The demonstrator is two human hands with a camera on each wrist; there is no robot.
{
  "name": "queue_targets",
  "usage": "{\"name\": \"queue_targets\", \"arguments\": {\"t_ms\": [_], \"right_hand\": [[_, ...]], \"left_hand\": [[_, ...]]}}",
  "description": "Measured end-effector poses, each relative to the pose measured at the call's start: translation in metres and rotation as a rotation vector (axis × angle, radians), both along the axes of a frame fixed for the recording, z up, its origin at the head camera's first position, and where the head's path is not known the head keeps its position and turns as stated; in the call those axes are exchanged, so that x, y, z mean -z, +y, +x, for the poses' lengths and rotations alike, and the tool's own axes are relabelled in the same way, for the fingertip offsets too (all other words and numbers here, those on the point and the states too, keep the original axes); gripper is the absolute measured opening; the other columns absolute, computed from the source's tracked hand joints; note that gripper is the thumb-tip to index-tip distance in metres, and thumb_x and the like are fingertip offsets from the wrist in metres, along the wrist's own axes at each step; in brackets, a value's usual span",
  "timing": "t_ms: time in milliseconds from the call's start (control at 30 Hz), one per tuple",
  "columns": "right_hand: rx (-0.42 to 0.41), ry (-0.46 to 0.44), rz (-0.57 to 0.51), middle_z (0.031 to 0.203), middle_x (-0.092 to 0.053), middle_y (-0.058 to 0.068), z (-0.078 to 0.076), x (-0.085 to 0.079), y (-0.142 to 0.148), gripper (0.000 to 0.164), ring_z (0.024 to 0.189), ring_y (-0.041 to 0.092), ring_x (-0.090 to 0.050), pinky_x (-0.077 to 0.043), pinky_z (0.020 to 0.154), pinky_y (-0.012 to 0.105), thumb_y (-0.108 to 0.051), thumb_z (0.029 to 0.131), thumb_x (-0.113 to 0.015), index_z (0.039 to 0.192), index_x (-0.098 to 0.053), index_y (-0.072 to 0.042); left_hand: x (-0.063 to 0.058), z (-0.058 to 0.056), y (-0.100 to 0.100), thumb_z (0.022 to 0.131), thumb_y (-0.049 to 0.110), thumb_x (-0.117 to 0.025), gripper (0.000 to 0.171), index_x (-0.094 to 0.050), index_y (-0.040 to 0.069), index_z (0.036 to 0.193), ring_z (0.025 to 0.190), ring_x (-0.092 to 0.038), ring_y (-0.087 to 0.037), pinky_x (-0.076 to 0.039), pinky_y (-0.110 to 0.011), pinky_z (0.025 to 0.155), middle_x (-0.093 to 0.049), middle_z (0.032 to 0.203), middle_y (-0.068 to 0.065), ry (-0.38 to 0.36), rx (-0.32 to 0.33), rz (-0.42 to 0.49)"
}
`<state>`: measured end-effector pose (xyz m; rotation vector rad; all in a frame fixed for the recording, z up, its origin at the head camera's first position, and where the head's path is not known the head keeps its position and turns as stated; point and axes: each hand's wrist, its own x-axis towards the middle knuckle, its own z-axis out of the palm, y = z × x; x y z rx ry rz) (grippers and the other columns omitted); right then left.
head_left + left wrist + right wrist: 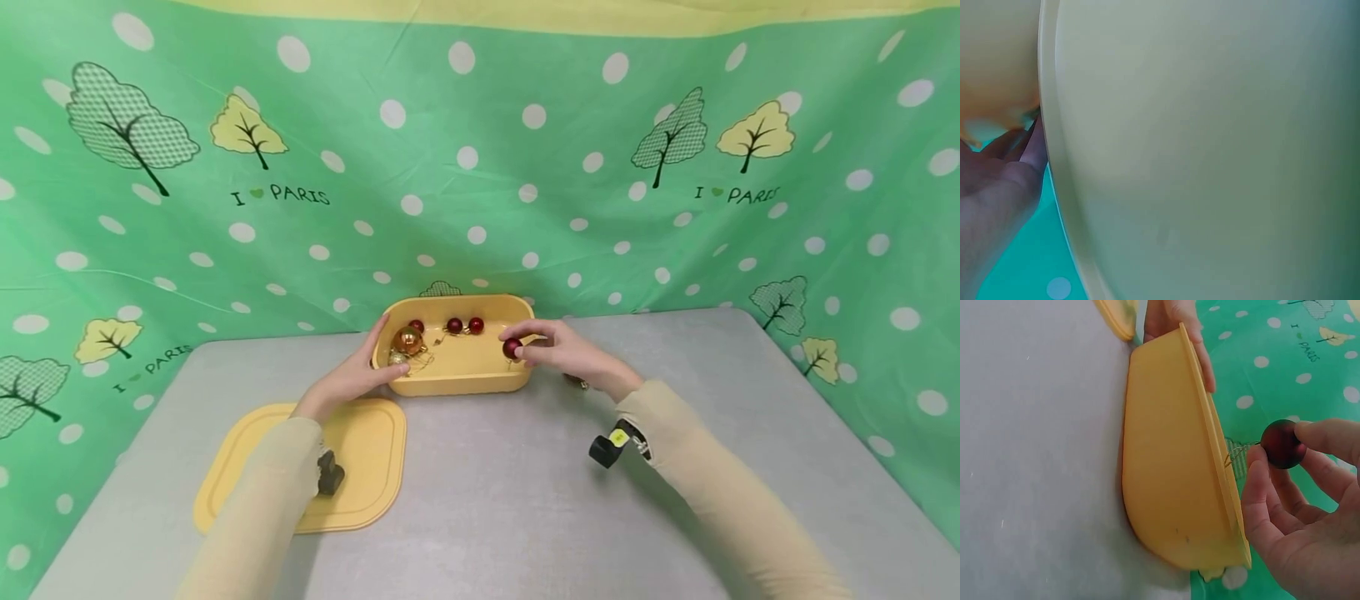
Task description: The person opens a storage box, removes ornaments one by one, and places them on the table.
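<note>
Evidently, the sorting is partway along: the flat yellow plastic lid [367,475] is off and lies on the grey table [487,508], and several baubles sit inside the open yellow rectangular box with rounded corners [461,386]. Three small dark-red balls [454,325] rest toward the back, while a larger shiny orange-gold ball [408,338] and a small pale-gold ornament [397,357] lie together at the left end. One small brownish-gold object [575,380] remains outside on the table, mostly hidden beneath the right wrist; the lid is not on.

The matte, dark-red round bauble [1282,445] is above the box's right end, higher than the rim. It looks smooth and unmarked, its surface nearly maroon in shade, with a thin gold wire or cord [1241,451] trailing from it toward the box.

The right hand [558,348] pinches this bauble between thumb and fingertips, the remaining fingers loosely bent. The left hand [352,373] spans the box's left end, thumb over the front rim and fingers along the outside, holding it.
</note>
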<state>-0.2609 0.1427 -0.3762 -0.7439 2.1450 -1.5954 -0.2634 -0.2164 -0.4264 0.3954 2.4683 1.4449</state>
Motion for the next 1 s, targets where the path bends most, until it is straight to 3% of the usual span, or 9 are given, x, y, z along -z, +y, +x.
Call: {"name": "queue_targets", "arguments": {"t_ms": [267,533,667,900,1000], "right_hand": [[0.047,0.053,0.039,0.133,-0.05,0.023,0.006,-0.002,0.025,0.035,0.11,0.029,-0.06,-0.05,0.081,0.027,-0.004,0.094,-0.059,0.128,-0.057,0.004],[0.127,-0.014,0.043,0.124,-0.056,0.022,0.02,0.008,0.049,0.038,0.091,0.021,-0.06,-0.051,0.073,0.038,-0.004,0.095,-0.058,0.131,-0.054,0.006],[0.148,-0.011,0.031,0.123,-0.058,0.024,0.026,0.017,0.061,0.037,0.099,0.02,-0.06,-0.053,0.079,0.04,-0.003,0.095,-0.057,0.131,-0.054,0.006],[0.197,0.059,0.041,0.126,-0.056,0.024,0.034,0.031,0.082,0.035,0.106,0.021,-0.06,-0.05,0.083,0.027,-0.005,0.094,-0.061,0.127,-0.058,0.006],[0.216,0.066,0.044,0.128,-0.055,0.024,0.036,0.035,0.092,0.034,0.108,0.022,-0.059,-0.05,0.084,0.027,-0.006,0.094,-0.061,0.126,-0.058,0.006]], "left_hand": [[0.001,-0.001,0.0,0.091,0.031,-0.069,0.103,0.011,0.025,0.155,0.14,-0.003,-0.05,-0.006,-0.062,0.11,0.008,0.157,-0.024,0.013,0.002,-0.014],[0.0,0.0,0.001,0.091,0.028,-0.069,0.103,0.011,0.023,0.155,0.139,-0.001,-0.051,-0.006,-0.062,0.11,0.01,0.157,-0.024,0.007,0.006,-0.001],[0.001,0.0,0.0,0.091,0.028,-0.068,0.102,0.011,0.025,0.155,0.14,-0.001,-0.051,-0.006,-0.062,0.11,0.011,0.157,-0.023,-0.002,0.003,-0.002],[-0.001,0.001,0.0,0.091,0.03,-0.069,0.103,0.012,0.027,0.155,0.139,-0.002,-0.052,-0.007,-0.064,0.109,0.01,0.157,-0.024,-0.007,-0.001,-0.011],[0.0,0.0,0.0,0.091,0.03,-0.069,0.103,0.012,0.027,0.155,0.139,-0.002,-0.051,-0.007,-0.063,0.109,0.01,0.157,-0.024,-0.004,0.0,-0.014]]}}
